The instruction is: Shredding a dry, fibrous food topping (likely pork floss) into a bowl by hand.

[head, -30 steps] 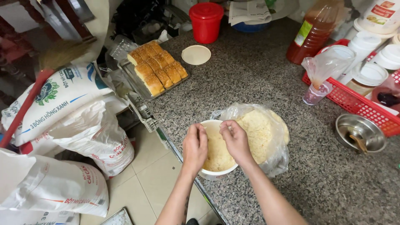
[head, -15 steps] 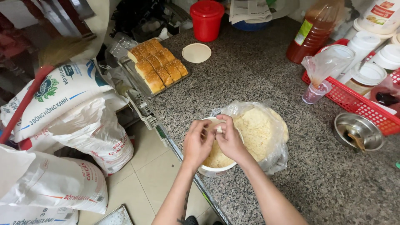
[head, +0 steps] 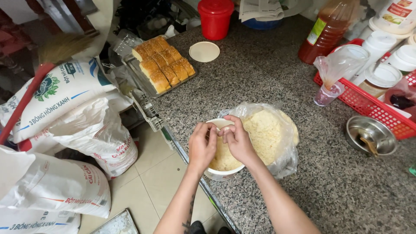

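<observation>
Nearby, bread tray (head: 143, 80), red basket (head: 368, 106), steel bowl (head: 372, 135).

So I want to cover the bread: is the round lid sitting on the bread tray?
No, the round lid lies flat on the counter beside the tray of bread, apart from it.

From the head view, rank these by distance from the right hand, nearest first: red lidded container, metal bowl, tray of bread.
1. Tray of bread, up-left of the right hand.
2. Metal bowl, far right.
3. Red lidded container, top edge.
</observation>
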